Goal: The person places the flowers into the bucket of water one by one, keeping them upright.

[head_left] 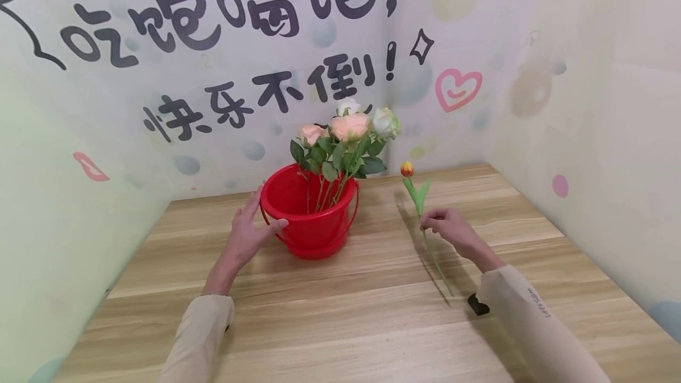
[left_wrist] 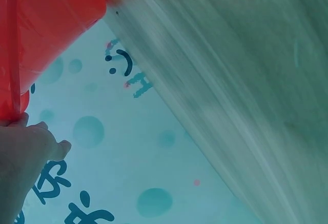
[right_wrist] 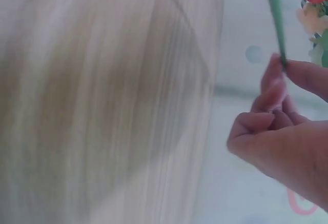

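Note:
A red bucket (head_left: 314, 235) with a thin red handle stands on the wooden table. Several artificial roses (head_left: 349, 127), pale pink and white with green leaves, lean inside it. My left hand (head_left: 250, 229) rests against the bucket's left side, thumb extended across the front below the rim and fingers reaching toward the back; in the left wrist view its fingertips touch the red rim. To the right of the bucket, my right hand (head_left: 452, 230) pinches the stem of an orange-yellow tulip (head_left: 407, 169) between thumb and fingers. The tulip's head points up and away, its stem slanting toward me.
The wooden table (head_left: 340, 324) meets a patterned wall (head_left: 255, 152) behind the bucket, with side walls left and right. A small black object (head_left: 478, 304) shows beside the right sleeve, near the stem's lower end.

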A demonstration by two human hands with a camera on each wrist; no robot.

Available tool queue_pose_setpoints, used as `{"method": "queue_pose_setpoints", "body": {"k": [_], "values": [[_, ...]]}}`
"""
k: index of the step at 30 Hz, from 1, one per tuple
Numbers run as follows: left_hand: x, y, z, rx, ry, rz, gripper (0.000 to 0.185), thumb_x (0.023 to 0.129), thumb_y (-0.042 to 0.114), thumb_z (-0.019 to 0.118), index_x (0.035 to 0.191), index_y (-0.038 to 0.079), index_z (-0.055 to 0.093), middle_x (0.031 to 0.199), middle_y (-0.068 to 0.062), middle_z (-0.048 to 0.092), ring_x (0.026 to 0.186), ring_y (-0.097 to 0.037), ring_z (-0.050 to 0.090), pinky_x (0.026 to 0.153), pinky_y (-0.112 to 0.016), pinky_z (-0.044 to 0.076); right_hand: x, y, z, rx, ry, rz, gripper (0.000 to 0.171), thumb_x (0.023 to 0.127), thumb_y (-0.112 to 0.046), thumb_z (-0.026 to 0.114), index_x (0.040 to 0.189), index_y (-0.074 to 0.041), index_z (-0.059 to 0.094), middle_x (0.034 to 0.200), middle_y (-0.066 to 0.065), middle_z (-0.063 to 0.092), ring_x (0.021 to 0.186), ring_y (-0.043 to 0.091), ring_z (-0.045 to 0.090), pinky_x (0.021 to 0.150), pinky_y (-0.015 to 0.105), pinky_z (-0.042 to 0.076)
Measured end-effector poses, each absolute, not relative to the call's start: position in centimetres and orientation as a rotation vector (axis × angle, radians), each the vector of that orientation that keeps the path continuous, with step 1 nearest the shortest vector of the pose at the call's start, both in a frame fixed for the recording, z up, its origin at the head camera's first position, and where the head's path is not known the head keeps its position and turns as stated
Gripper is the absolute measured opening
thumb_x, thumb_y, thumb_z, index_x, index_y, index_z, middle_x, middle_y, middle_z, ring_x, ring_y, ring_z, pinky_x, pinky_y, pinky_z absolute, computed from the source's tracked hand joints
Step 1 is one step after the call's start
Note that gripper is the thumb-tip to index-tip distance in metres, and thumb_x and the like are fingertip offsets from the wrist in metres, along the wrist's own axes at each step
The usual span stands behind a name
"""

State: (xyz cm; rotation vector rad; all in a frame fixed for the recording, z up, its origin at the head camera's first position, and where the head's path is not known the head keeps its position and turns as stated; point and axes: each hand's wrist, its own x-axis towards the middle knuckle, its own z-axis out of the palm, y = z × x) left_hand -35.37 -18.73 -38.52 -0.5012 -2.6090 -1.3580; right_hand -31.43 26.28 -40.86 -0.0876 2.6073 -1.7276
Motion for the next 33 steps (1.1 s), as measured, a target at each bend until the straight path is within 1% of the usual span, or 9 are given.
{"method": "queue_pose_setpoints", "body": {"k": [5,10,13,16,19,21,26,28,33], "values": [[-35.4,-18.7,-38.5,-0.510,-2.605,-1.354,0.102,0.088,0.054,0.076,0.168,0.027,0.018,0.170,-0.007,0.024,0.155,-0.035,0.015,0.122,-0.063,-0.001,-31.1,26.5,-40.6,-0.086,2.561,-1.892,0.024,0.104,-0.011,0.060,0.115,0.011,0.063,0.097,0.002,0.070,0.094,0.023,0.056,0.075,0.031,0.046],[-35.3,-18.8,-38.5,-0.507,-2.606,-1.356,0.102,0.088,0.053,0.076,0.167,0.028,0.018,0.170,-0.007,0.024,0.155,-0.035,0.015,0.122,-0.064,0.000,-30.6,26.2,-40.2,-0.122,2.505,-2.050,0.027,0.105,-0.013,0.062,0.118,0.011,0.061,0.095,-0.003,0.070,0.090,0.017,0.055,0.074,0.027,0.045],[-35.3,-18.8,-38.5,-0.509,-2.606,-1.354,0.101,0.088,0.053,0.076,0.167,0.028,0.018,0.170,-0.007,0.024,0.155,-0.035,0.015,0.122,-0.064,0.000,-30.5,26.0,-39.8,-0.150,2.470,-2.145,0.022,0.105,-0.013,0.062,0.114,0.007,0.062,0.092,-0.006,0.070,0.087,0.015,0.053,0.074,0.025,0.045],[-35.4,-18.8,-38.5,-0.508,-2.608,-1.353,0.102,0.088,0.053,0.076,0.167,0.028,0.018,0.170,-0.007,0.024,0.155,-0.035,0.015,0.122,-0.063,0.000,-30.5,25.6,-39.3,-0.179,2.448,-2.217,0.013,0.104,-0.013,0.063,0.108,0.000,0.065,0.090,-0.009,0.070,0.083,0.013,0.052,0.073,0.023,0.044],[-35.4,-18.8,-38.5,-0.505,-2.609,-1.355,0.102,0.088,0.054,0.077,0.167,0.028,0.018,0.170,-0.007,0.023,0.155,-0.035,0.016,0.122,-0.063,-0.001,-30.7,25.2,-38.9,-0.196,2.435,-2.271,0.006,0.104,-0.012,0.064,0.104,-0.007,0.067,0.088,-0.011,0.071,0.082,0.010,0.052,0.072,0.022,0.044],[-35.4,-18.8,-38.6,-0.504,-2.607,-1.356,0.102,0.088,0.054,0.077,0.167,0.029,0.018,0.170,-0.007,0.023,0.155,-0.035,0.015,0.122,-0.063,-0.001,-30.8,24.9,-38.7,-0.206,2.436,-2.295,0.005,0.103,-0.012,0.065,0.103,-0.008,0.067,0.088,-0.011,0.071,0.081,0.008,0.054,0.072,0.021,0.044],[-35.3,-18.8,-38.6,-0.507,-2.600,-1.358,0.101,0.088,0.053,0.077,0.167,0.029,0.019,0.170,-0.007,0.024,0.155,-0.034,0.015,0.122,-0.062,-0.002,-30.8,24.2,-38.2,-0.239,2.419,-2.392,0.007,0.103,-0.010,0.065,0.103,-0.004,0.068,0.087,-0.010,0.072,0.081,0.005,0.056,0.070,0.020,0.044],[-35.3,-18.9,-38.6,-0.505,-2.600,-1.359,0.101,0.088,0.053,0.076,0.167,0.029,0.018,0.170,-0.006,0.024,0.155,-0.034,0.015,0.122,-0.063,-0.001,-30.9,23.8,-38.1,-0.255,2.381,-2.466,0.007,0.102,-0.007,0.065,0.103,0.000,0.068,0.086,-0.009,0.072,0.079,0.006,0.055,0.069,0.021,0.043],[-35.4,-18.8,-38.6,-0.507,-2.603,-1.360,0.101,0.088,0.055,0.076,0.167,0.030,0.018,0.170,-0.006,0.023,0.155,-0.035,0.014,0.122,-0.063,-0.001,-30.9,22.6,-37.4,-0.280,2.304,-2.612,0.006,0.101,-0.003,0.066,0.102,0.002,0.068,0.083,-0.006,0.072,0.077,0.008,0.055,0.066,0.020,0.041]]}}
